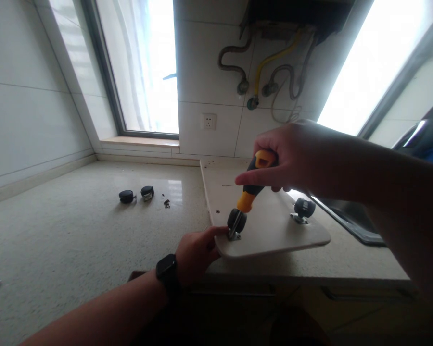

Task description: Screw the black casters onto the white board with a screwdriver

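Observation:
My right hand (279,156) is wrapped round the yellow and black handle of a screwdriver (248,199). Its shaft slants down past a black caster wheel (236,221) to the metal plate at the near left corner of a white board (265,235). At that same corner, my left hand (198,252) grips the board's edge, index finger on top beside the caster plate and the other fingers curled below. A second caster (303,209) stands on the board's right side. Whether the screwdriver tip sits in a screw is too small to tell.
Two loose casters (126,196) and a small pile of screws (166,203) lie on the speckled countertop (75,240) to the left. A sink (361,226) borders the board on the right. Behind are a wall socket (208,121), pipes and a window.

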The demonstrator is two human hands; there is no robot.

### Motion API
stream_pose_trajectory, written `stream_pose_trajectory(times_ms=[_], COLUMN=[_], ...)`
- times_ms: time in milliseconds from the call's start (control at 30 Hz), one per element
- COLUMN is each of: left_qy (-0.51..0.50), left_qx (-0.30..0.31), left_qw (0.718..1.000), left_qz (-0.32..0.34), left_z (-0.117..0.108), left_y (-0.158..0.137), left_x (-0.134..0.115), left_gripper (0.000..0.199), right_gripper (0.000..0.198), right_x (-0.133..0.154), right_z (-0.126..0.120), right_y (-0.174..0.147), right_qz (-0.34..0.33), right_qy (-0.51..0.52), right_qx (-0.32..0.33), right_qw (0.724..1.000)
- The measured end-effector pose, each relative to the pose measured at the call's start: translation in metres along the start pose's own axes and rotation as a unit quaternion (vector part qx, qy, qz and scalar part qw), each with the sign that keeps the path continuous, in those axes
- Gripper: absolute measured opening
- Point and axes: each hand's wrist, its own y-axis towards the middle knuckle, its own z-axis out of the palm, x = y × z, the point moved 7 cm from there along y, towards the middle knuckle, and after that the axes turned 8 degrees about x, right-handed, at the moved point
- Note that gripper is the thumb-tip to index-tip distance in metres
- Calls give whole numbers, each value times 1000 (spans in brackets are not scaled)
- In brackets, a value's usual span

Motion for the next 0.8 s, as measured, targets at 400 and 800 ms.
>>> stream_pose_trajectory(times_ms=[400,800], left_qy=[13,14], left_qx=[1,-4], left_qw=[1000,999], left_qz=[-3,31], left_z=[-4,-6], left_y=[1,4], left_x=[-5,-7], left_gripper=[43,48], right_gripper=[48,22], right_x=[19,-19], right_z=[4,-35], right_y=[-16,-59], right_qz=[-7,56], right_qy=[-14,39], right_qx=[-107,-309], right_qw=[994,949])
